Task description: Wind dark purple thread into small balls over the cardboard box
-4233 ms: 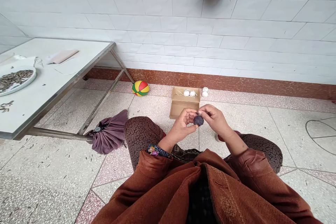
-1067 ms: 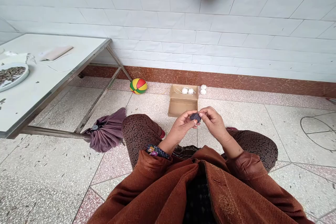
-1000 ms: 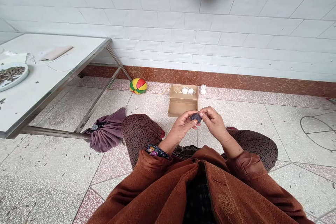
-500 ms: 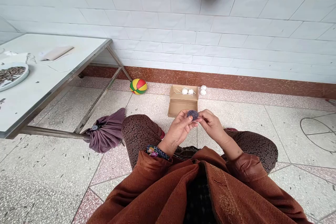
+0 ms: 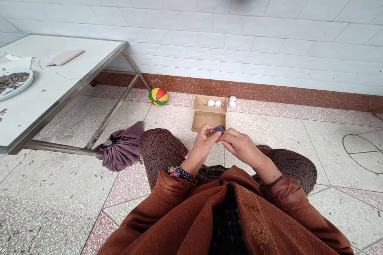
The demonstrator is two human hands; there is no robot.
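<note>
A small dark grey-purple ball of yarn (image 5: 218,129) sits in the fingers of my left hand (image 5: 206,142), which are closed around it. My right hand (image 5: 239,143) is pressed up against the ball's right side, its fingers pinched together; what they grip is too small to make out. Just beyond my hands, an open cardboard box (image 5: 208,121) stands on the floor. Two white yarn balls (image 5: 211,102) with loose strands rest at its raised lid, and two more white balls (image 5: 232,101) lie to the right of it.
At left stands a white-topped metal table (image 5: 60,99) bearing a plate (image 5: 30,81) of dark dried pieces. Below it lie a purple folded umbrella (image 5: 122,149) and a coloured ball (image 5: 158,97). A wire ring (image 5: 344,143) is on the floor at right. A tiled wall (image 5: 179,20) rises ahead.
My right hand has shifted left, closer to my left hand, and its fingers now overlap the yarn ball's edge. The ball has turned slightly in my left fingers.
</note>
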